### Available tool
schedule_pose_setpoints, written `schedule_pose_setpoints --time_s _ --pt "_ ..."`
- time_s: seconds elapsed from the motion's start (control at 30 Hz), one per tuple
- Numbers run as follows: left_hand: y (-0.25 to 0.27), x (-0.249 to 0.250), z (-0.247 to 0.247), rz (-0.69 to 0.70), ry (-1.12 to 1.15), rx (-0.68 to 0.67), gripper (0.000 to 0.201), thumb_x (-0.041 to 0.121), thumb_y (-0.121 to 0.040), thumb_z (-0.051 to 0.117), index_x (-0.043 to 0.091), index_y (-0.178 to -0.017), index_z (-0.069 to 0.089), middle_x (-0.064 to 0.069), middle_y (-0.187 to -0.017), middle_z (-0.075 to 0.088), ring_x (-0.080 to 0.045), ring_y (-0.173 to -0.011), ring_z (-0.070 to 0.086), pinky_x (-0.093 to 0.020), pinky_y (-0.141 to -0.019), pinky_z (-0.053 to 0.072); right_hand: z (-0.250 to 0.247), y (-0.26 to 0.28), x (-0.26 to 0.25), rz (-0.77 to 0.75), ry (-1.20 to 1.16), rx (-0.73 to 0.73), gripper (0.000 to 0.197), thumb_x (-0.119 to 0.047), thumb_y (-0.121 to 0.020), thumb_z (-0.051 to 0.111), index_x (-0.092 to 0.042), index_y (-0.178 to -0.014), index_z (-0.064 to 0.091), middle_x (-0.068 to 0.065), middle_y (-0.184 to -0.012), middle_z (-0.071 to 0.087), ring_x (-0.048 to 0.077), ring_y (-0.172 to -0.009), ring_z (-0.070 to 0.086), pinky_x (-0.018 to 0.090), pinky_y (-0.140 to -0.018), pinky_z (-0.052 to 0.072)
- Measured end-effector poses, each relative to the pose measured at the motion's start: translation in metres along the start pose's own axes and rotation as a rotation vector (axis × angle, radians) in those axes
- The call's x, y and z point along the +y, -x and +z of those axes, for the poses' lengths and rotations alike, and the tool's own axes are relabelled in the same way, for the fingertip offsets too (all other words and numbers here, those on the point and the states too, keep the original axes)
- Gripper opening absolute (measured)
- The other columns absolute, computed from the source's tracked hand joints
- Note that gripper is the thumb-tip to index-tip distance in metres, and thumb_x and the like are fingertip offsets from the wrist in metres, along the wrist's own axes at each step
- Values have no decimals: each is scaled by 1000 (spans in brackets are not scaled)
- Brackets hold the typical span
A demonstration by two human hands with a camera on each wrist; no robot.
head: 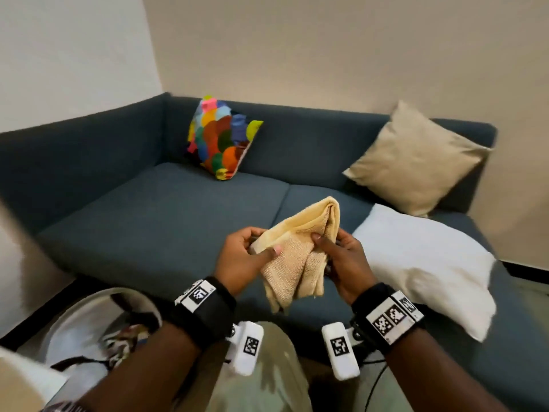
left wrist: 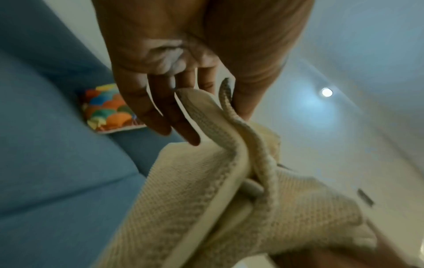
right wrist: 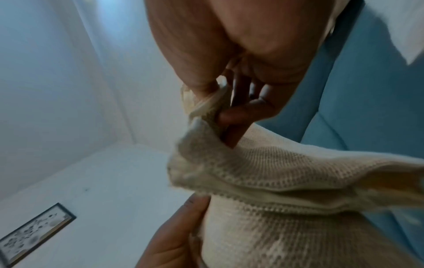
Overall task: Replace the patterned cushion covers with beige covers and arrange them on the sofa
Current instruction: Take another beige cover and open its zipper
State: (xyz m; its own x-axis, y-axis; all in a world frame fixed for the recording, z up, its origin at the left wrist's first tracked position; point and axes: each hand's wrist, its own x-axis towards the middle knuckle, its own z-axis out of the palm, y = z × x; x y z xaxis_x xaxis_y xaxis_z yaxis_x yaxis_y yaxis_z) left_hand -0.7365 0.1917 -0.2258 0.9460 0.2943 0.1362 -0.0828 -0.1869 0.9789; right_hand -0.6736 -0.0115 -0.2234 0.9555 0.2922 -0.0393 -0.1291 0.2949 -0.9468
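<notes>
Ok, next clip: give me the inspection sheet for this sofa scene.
Surface: dark blue sofa.
Job's things: patterned cushion upright against the backrest; beige cushion in the right corner; bare white insert lying on the seat; folded beige cover held above the seat.
Clutter: white basket with patterned fabric, on the floor.
Hands: left hand and right hand both grip the cover.
Cables: black cable below the right wrist.
Surroundings: plain walls.

Both hands, left (head: 242, 257) and right (head: 346, 260), hold a folded beige cover (head: 297, 251).

head view down over sofa (head: 148, 203), wrist views close, upward, sharing beige cover (left wrist: 206, 199)
</notes>
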Motion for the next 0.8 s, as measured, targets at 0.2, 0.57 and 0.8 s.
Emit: schedule_pose_setpoints --time_s 0.2,0.57,0.8 --pt "-7 14 88 -354 603 -124 12 10 -90 70 8 -100 64 -12 -96 72 -21 -82 69 -35 -70 57 -73 5 -14 83 -186 186 50 -26 -91 71 -4 -133 56 28 -116 68 31 -84 70 45 -81 60" --pt "-4 -4 119 -353 632 -193 11 18 -99 58 12 -108 58 -18 -106 67 -23 -83 69 -47 -74 60 -69 10 6 -134 471 95 25 -37 -84 80 -24 -105 73 1 -105 75 19 -103 70 37 -87 59" --pt "-13 -2 95 -291 729 -133 16 21 -93 59 12 -105 52 -17 -110 66 -35 -102 63 -61 -89 51 -60 21 8 18 455 -141 48 -56 -81 75 -22 -114 73 -4 -104 76 13 -97 72 27 -80 54"
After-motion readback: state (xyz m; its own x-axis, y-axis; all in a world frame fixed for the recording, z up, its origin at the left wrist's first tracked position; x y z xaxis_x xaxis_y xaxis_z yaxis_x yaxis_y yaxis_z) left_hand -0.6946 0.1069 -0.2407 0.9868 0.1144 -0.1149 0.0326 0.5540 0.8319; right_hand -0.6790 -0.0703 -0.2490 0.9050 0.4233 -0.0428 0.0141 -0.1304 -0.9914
